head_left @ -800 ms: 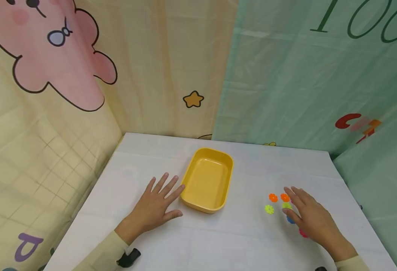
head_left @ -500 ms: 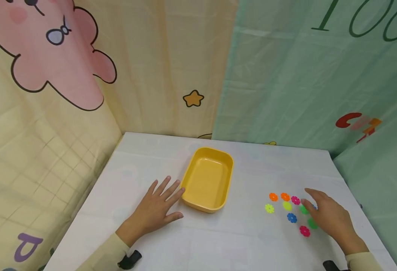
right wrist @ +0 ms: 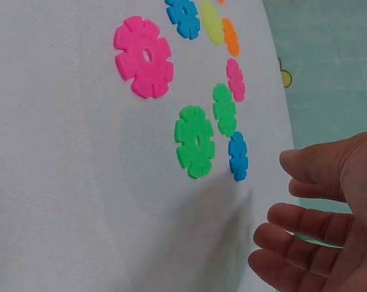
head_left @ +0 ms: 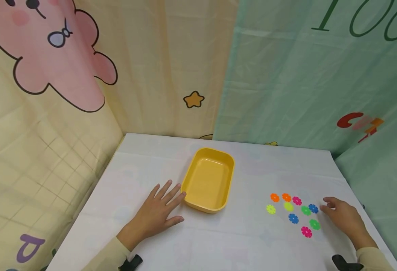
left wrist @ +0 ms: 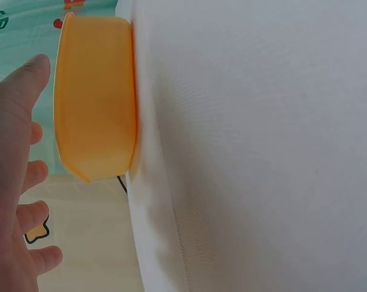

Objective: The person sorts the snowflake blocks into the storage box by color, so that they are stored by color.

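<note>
Several flat plastic snowflake discs lie spread on the right part of the table. Among them are a pink disc (right wrist: 144,57), a green disc (right wrist: 195,142), a blue disc (head_left: 313,208), an orange disc (head_left: 274,197) and a yellow-green disc (head_left: 271,209). My right hand (head_left: 344,217) hovers just right of the blue disc, fingers loosely bent, holding nothing. A yellow rectangular tray (head_left: 205,206) stands mid-table with a bare bottom. My left hand (head_left: 157,212) is spread with straight fingers at the tray's left side, its index fingertip right by the rim.
A white cloth covers the table (head_left: 232,241). Patterned curtains (head_left: 171,67) hang close behind the table and along both sides. Black straps with cameras sit at both wrists.
My right hand has moved right, off the discs it was covering, and its fingers have bent more. My left hand has shifted very slightly toward me.
</note>
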Tool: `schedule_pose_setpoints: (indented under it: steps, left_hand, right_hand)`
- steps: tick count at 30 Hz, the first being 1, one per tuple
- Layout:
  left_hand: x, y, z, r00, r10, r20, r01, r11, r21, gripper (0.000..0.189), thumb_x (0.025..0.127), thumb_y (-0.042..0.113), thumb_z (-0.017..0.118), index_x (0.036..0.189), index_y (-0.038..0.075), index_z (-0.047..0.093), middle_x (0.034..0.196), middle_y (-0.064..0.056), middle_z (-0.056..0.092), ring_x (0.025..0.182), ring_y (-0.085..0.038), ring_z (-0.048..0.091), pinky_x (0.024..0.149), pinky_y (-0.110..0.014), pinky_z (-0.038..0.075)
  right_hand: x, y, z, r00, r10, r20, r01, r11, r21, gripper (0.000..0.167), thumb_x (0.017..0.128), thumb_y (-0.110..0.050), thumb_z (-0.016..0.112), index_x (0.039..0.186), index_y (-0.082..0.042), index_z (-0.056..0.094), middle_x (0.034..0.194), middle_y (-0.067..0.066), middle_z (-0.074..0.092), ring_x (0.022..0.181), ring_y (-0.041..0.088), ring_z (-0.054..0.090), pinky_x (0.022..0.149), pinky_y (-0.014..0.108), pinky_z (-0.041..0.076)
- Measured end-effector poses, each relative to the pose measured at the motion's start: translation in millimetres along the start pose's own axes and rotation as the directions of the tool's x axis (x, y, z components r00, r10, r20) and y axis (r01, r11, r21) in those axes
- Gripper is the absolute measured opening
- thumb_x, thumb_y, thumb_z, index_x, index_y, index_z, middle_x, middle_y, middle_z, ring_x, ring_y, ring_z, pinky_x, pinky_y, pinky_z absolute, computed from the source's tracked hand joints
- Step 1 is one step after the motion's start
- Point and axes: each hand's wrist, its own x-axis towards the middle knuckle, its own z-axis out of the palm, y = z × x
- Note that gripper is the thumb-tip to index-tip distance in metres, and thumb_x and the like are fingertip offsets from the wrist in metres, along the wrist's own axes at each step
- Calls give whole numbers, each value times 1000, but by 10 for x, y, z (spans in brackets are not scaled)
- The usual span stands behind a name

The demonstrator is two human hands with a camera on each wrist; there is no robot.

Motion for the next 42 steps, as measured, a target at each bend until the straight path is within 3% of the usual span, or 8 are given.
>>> schedule_pose_setpoints:
  steps: [6,14,21,28,35,42]
  left_hand:
    - [-8,4,13,1000,5,-16,-5,1000,-13,72,94,62,62,153,22,48,161,-7,42,151,-36,33,115,-61,34]
    - [-15,16,18,1000,6,-28,-6,1000,-14,72,94,61,63,153,22,49,161,-7,42,150,-36,33,114,-61,35]
    - [-16,23,22,999,9,-41,-9,1000,-9,71,93,61,64,151,22,51,160,-7,43,149,-37,36,113,-61,36]
    - [-14,26,27,999,18,-52,-19,1000,-20,70,93,60,65,150,21,53,159,-8,44,148,-37,37,113,-60,37]
    - [-16,30,26,999,18,-51,-19,1000,-19,70,93,59,66,151,22,52,159,-9,44,149,-36,36,113,-60,37]
    - [-15,45,34,999,17,-30,-18,999,-29,69,95,58,64,152,22,49,159,-11,43,149,-37,36,114,-60,37]
  right_hand:
    - [103,32,104,999,-6,38,3,998,68,54,99,-27,64,130,16,51,116,39,60,102,48,58,87,62,51]
    - [201,-191,224,994,-105,0,105,994,33,54,96,-28,71,129,12,57,111,31,62,102,46,58,88,62,52]
    - [246,-337,310,981,-190,-44,192,981,27,51,93,-21,73,128,13,59,115,33,61,107,52,58,88,62,54]
    - [298,-423,338,987,-158,-14,158,987,21,49,93,-22,74,128,11,60,114,31,61,105,47,57,91,62,52]
    - [297,-482,371,988,-154,0,154,987,51,41,92,-20,75,120,8,62,103,21,65,94,34,60,82,52,59]
    - [302,-499,372,995,-98,31,94,989,115,39,92,-25,76,109,3,56,96,13,60,90,28,56,75,39,57]
